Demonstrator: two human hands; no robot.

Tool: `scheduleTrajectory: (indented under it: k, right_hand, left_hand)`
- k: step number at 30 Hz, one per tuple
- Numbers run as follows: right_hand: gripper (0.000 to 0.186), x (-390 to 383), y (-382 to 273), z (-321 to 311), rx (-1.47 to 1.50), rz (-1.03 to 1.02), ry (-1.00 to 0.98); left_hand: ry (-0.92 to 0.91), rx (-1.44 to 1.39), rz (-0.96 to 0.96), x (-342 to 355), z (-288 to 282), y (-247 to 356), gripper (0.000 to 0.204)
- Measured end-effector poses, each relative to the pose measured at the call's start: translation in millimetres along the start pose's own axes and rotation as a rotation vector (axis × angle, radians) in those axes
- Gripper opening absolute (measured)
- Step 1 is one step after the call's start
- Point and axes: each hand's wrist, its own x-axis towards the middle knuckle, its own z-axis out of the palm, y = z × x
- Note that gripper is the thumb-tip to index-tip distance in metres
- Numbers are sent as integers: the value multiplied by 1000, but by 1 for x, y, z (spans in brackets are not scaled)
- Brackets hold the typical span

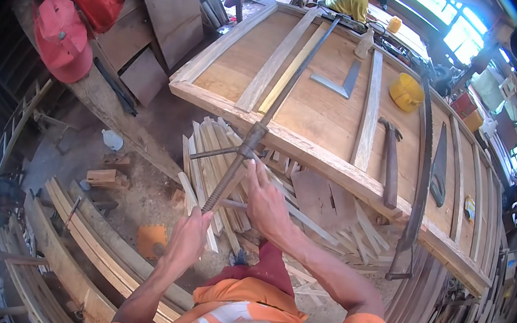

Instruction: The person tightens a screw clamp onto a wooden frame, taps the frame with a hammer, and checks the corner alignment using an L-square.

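The left hand (189, 236) hides the threaded rod's (219, 189) near end; the framed panel's (326, 123) far edge hides a co-worker's (351, 1) legs.

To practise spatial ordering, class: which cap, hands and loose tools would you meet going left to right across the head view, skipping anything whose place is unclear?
Pink cap → left hand → right hand → metal square → claw hammer → handsaw.
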Motion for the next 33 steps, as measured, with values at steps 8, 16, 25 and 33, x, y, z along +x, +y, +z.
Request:
scheduleTrajectory:
  k: [8,16,25,33]
  right_hand:
    - [73,-6,-3,6,-10,18,-22]
    - [82,-7,-2,2,-20,69,-29]
    - [74,-153,53,133,59,416,-782]
    - [13,-55,-20,-34,365,237,53]
  left_hand:
    - [-31,-25,-30,-2,-9,4,39]
    - [-28,-1,-34,-2,-10,5,38]
    - [-41,-60,7,-8,-9,-8,39]
    - [-103,-166,-96,0,-18,-4,45]
